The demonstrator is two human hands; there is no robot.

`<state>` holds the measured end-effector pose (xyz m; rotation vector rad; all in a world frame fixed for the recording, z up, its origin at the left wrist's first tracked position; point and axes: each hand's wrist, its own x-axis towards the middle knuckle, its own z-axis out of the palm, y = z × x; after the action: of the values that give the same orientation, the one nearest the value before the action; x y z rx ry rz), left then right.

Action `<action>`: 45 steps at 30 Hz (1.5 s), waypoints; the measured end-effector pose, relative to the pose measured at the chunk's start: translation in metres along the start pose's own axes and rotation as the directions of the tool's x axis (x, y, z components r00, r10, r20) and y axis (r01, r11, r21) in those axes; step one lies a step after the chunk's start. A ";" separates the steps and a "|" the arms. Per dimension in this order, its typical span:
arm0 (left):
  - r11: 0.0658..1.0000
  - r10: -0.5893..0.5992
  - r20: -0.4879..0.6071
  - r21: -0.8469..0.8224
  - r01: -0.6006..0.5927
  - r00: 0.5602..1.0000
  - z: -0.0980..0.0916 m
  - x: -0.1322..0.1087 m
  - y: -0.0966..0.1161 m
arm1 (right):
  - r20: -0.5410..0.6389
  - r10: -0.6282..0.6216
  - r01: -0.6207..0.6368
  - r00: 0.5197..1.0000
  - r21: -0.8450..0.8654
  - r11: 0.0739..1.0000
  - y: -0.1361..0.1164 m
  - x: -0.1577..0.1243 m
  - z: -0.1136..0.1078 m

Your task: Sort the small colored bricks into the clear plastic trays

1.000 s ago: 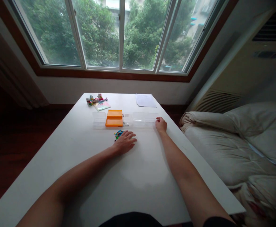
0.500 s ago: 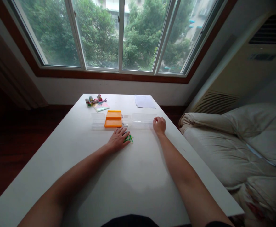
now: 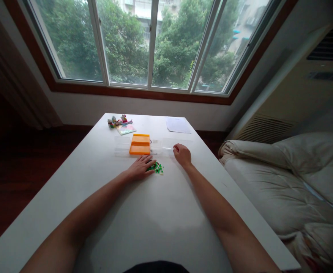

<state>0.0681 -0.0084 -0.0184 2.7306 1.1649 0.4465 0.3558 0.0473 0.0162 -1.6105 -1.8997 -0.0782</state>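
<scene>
My left hand [image 3: 139,168] lies flat on the white table [image 3: 166,216], fingers stretched out over a small heap of green building bricks [image 3: 157,167] that shows at its fingertips. My right hand [image 3: 182,155] is curled closed at the near edge of a clear plastic box [image 3: 176,145]; what its fingers grip is hidden. An orange tray [image 3: 139,144] sits in a row with a clear box [image 3: 122,146] just beyond my left hand.
At the table's far left stand small toy figures [image 3: 117,121] beside a coloured booklet [image 3: 125,129]. A sheet of paper [image 3: 178,125] lies at the far right. A bed with a pale quilt [image 3: 291,178] adjoins the table's right edge.
My left hand slid left over the bricks and green ones now show at its fingertips. My right hand moved left along the clear box toward the middle.
</scene>
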 end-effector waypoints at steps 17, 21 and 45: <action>0.974 0.002 -0.161 -0.225 -0.038 0.987 -0.017 -0.002 -0.012 | 0.422 -0.412 0.361 0.808 0.199 0.911 -0.059 -0.033 0.017; 0.972 -0.107 -0.185 -0.228 0.063 0.977 -0.013 -0.001 -0.013 | 0.351 -0.372 0.342 0.860 0.146 0.928 -0.067 -0.041 0.026; 0.993 -0.106 -0.198 -0.080 0.092 0.974 -0.019 -0.002 -0.002 | 0.170 -0.242 0.161 0.955 0.387 0.908 -0.050 -0.035 0.030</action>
<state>0.0598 -0.0083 -0.0013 2.6016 1.2989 0.7512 0.2991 0.0177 -0.0071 -1.2028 -2.0907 0.3624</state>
